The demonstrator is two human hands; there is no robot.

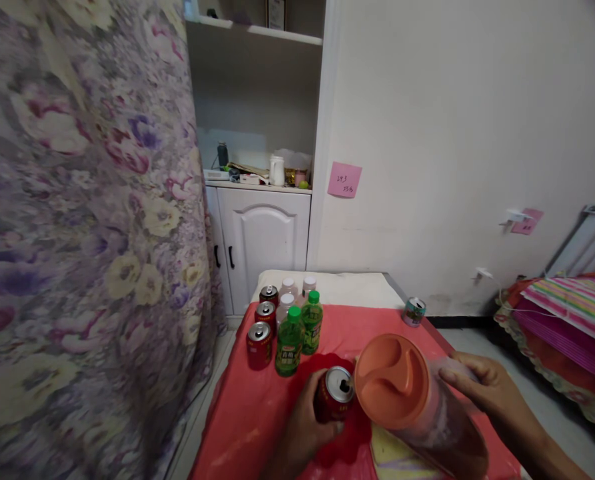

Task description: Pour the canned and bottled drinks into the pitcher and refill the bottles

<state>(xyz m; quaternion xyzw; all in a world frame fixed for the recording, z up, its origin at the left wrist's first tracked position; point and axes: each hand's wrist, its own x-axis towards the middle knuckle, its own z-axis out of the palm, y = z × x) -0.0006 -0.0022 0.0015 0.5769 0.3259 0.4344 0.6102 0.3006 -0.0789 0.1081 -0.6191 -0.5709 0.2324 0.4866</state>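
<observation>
Head view: the left hand (pixel 310 423) is curling around a red can (pixel 335 395) with its top open, while the right hand (pixel 487 387) is gripping the handle side of a clear pitcher (pixel 442 420). The pitcher is tilting toward the can, its orange lid (pixel 392 381) sitting just beside the can's top. Both are being held above the bench (pixel 242 413), where two green-capped bottles (pixel 300 333) are standing near three more red cans (pixel 260 343).

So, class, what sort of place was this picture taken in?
Probably a room in a home, perhaps a bedroom: a floral curtain hangs at the left, a white cupboard stands behind the table, and what looks like a bed with striped bedding is at the right.
</observation>
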